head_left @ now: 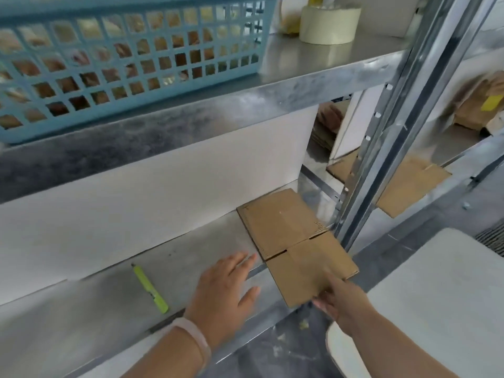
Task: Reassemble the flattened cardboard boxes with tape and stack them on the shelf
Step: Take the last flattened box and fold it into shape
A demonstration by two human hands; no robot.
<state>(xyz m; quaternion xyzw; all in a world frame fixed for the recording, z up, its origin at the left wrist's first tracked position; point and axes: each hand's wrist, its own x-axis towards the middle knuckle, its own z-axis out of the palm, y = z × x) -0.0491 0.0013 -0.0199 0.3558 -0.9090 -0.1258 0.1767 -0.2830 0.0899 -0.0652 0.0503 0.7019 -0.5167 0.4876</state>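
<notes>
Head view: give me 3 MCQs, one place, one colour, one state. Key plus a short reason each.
1. Where is the tape roll?
A. upper shelf, right of the basket
B. lower shelf, beside the pen
C. on the floor

2. What colour is the pen?
A. red
B. yellow-green
C. black

3. What state is the cardboard in?
A. taped into a box
B. flat
C. standing upright

Key:
1 A: the roll stands on the upper shelf, right of the basket.
2 B: its whole body is bright yellow-green.
3 B: it lies flat on the lower shelf, the right hand pinching its near corner, the left hand open beside it.
</notes>
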